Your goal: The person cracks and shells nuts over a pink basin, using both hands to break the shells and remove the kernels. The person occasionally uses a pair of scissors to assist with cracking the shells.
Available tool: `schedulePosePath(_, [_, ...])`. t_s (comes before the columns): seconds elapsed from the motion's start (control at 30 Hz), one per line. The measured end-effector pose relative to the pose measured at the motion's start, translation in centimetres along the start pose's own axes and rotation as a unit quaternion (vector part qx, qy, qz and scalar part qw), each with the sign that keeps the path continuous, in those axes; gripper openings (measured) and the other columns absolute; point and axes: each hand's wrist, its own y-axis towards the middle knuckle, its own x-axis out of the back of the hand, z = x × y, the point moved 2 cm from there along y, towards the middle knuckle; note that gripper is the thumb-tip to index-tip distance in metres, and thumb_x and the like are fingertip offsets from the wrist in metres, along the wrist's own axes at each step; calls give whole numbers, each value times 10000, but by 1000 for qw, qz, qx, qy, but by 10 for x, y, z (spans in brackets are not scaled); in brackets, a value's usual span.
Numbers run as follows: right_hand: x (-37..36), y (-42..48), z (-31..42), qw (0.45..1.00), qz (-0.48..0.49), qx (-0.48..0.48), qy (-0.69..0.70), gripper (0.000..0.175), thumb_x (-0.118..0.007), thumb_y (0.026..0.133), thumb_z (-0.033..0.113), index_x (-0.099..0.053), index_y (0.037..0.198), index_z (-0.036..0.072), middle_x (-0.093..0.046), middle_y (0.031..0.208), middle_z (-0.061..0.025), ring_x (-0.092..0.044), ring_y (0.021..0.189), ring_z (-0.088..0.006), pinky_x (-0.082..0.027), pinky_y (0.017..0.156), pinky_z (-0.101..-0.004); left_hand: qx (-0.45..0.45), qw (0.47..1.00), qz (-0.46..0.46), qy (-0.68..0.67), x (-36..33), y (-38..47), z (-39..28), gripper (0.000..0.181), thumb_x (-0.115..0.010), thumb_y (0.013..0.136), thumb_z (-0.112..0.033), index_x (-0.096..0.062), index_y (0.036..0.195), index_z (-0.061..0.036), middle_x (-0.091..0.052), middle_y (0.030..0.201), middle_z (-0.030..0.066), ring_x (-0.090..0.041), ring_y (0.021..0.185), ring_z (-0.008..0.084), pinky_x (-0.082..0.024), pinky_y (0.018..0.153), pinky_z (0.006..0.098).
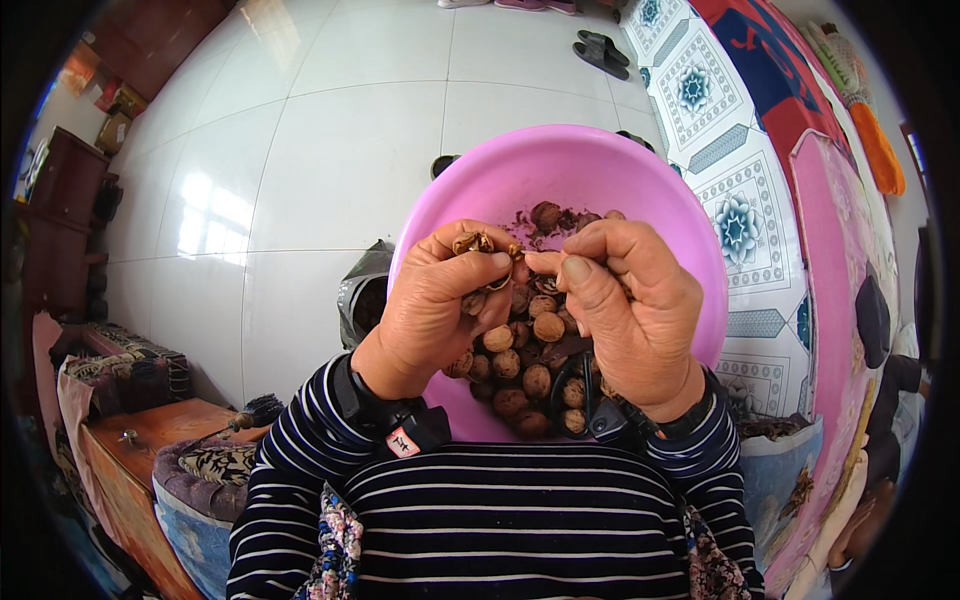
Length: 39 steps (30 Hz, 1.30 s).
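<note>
My left hand (442,300) holds a cracked walnut (472,242), its broken shell showing between thumb and fingers. A small walnut fragment (516,252) sticks out by the left thumb tip. My right hand (637,315) is close beside it, fingers bent, one fingertip at the fragment; whether its palm holds anything is hidden. Both hands are above a pink plastic basin (559,142). Several whole walnuts (549,326) are heaped inside, and dark husk crumbs (529,225) lie on its far wall.
A dark plastic bag (360,292) stands left of the basin. A black cable loop (559,390) hangs over the walnuts between my wrists. Padded seats with blue covers (191,547) flank me. Dark slippers (602,54) lie on the tiled floor (345,172), near a pink-edged bed (832,247).
</note>
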Motion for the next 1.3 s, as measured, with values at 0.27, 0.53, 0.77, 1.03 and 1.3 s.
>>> schedulePosePath(0.27, [-4,3,1,985,35,137,-103,88,-614,885,-3,-595,970,-14,-631,813,-106,-634,692,-190,-503,622,-258,-10,1000,-10,21,-1,-1,2,98,-550,875,2,-615,947,-9,-591,691,92,-456,458,108,-343,417,230])
schedulePosePath(0.53, [7,6,-6,999,42,11,-11,99,-601,904,18,-580,991,-24,-634,805,-80,-639,703,-130,-503,608,-234,40,999,14,-10,0,-2,1,101,-563,875,10,-602,968,1,-628,762,128,-461,469,118,-326,425,230])
schedulePosePath(0.77, [9,8,-15,987,36,-7,156,99,-550,946,38,-558,1026,-20,-629,806,-57,-574,620,-56,-484,589,-171,47,998,37,-20,-3,-3,-2,147,-502,891,-32,-592,1006,-16,-613,819,136,-427,434,103,-300,399,225])
schedulePosePath(1.03, [8,10,-17,966,17,-44,255,91,-510,965,53,-526,1035,-2,-557,773,-37,-449,538,-30,-528,703,-286,62,995,57,-52,-2,-4,-5,118,-515,888,-26,-583,984,-13,-613,803,131,-483,475,127,-330,417,247])
schedulePosePath(1.3, [8,10,-19,980,-2,-32,197,82,-529,953,36,-549,1013,-16,-584,768,-39,-613,679,-73,-455,563,-160,58,995,62,-61,-1,-3,-4,110,-514,884,-13,-586,967,-17,-620,813,124,-476,470,125,-333,419,249])
